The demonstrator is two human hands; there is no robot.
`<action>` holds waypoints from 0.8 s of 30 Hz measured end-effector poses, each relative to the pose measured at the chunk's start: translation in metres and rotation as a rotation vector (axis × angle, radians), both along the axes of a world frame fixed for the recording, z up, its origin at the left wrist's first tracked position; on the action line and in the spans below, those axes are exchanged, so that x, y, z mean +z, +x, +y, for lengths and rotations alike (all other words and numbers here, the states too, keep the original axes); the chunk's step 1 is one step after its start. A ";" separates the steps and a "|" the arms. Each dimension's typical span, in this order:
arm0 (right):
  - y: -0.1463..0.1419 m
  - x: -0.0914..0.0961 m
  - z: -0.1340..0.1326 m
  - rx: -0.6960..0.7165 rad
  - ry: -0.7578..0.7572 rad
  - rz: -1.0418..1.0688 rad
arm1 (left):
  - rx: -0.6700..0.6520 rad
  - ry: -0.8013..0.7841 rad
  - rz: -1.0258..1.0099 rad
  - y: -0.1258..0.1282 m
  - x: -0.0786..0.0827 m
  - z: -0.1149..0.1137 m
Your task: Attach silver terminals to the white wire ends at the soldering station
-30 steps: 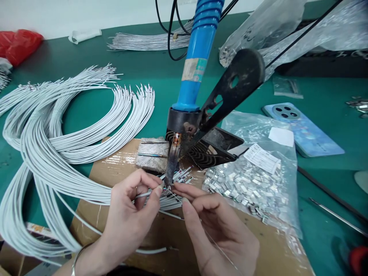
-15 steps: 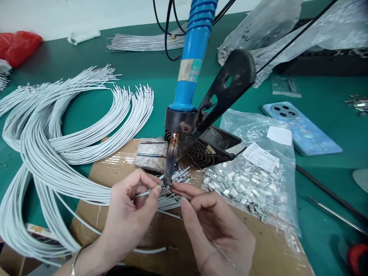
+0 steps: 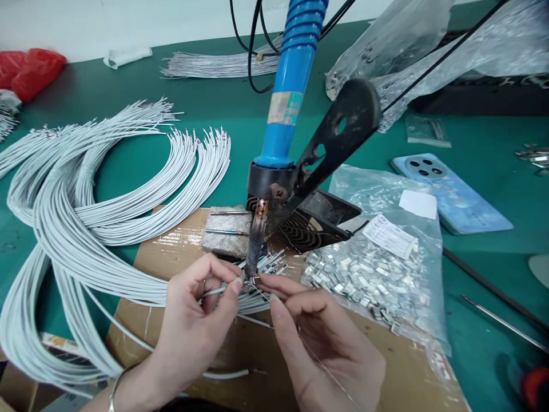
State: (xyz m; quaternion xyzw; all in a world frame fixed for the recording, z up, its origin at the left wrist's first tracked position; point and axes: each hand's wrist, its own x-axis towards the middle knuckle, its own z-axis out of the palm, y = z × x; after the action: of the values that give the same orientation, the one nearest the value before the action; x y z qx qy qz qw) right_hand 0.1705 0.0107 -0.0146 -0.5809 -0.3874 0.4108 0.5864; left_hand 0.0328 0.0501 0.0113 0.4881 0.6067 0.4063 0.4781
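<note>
Pinched between the thumb and fingertips of my left hand (image 3: 195,323) is a white cable (image 3: 213,292), its end at the tip of the soldering iron (image 3: 256,246). The iron, with a blue handle (image 3: 286,86), points down in a black holder (image 3: 271,182). My right hand (image 3: 330,337) is closed on a thin solder wire (image 3: 321,364), which runs from the iron's tip down across the palm. A small shiny metal piece (image 3: 256,280) shows at the tip, by my right fingertips; what supports it is hard to make out.
Bundles of white cables (image 3: 86,240) curve across the left. A worn grey sponge block (image 3: 226,240) lies behind my hands on brown cardboard (image 3: 171,243). To the right are a plastic bag of small metal parts (image 3: 381,274), a blue phone (image 3: 467,200) and a metal rod (image 3: 506,323).
The whole view has shifted slightly. Both hands stay at the iron's tip with the same cable and solder wire, and the small metal piece looks slightly turned.
</note>
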 end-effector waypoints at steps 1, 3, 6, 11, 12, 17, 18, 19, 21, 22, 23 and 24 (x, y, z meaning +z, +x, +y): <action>-0.001 0.001 0.000 -0.020 -0.018 0.009 | 0.001 0.001 -0.002 0.000 0.000 0.000; -0.001 0.001 0.000 -0.034 -0.024 0.017 | 0.006 0.007 -0.004 0.000 -0.001 0.000; 0.000 0.001 0.001 0.015 0.021 -0.005 | 0.011 0.014 -0.005 0.000 -0.002 0.000; 0.001 -0.001 0.002 -0.006 -0.006 0.014 | 0.033 -0.004 -0.023 0.003 0.000 0.001; 0.001 -0.001 0.002 -0.006 -0.007 0.019 | 0.047 -0.012 -0.031 0.004 0.001 0.001; 0.002 -0.001 0.002 0.025 0.020 0.004 | 0.089 -0.032 -0.043 0.007 0.006 0.002; 0.001 0.000 0.002 0.015 0.011 0.006 | 0.093 -0.031 -0.035 0.007 0.006 0.002; 0.000 0.001 0.002 0.006 0.000 0.009 | 0.096 -0.028 -0.028 0.007 0.007 0.002; -0.001 0.002 0.003 -0.027 -0.022 0.011 | 0.096 -0.023 -0.018 0.007 0.007 0.002; -0.001 0.001 0.003 -0.026 -0.016 0.003 | 0.096 -0.019 -0.019 0.007 0.007 0.002; 0.000 0.001 0.003 -0.009 0.002 -0.014 | 0.094 -0.014 -0.021 0.007 0.006 0.002; 0.001 0.000 0.003 0.009 0.022 -0.036 | 0.095 -0.011 -0.021 0.006 0.006 0.002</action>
State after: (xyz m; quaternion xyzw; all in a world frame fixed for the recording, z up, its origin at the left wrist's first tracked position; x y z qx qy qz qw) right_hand 0.1716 0.0141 -0.0149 -0.5798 -0.4048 0.3986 0.5840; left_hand 0.0390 0.0522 0.0171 0.4519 0.6264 0.4300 0.4674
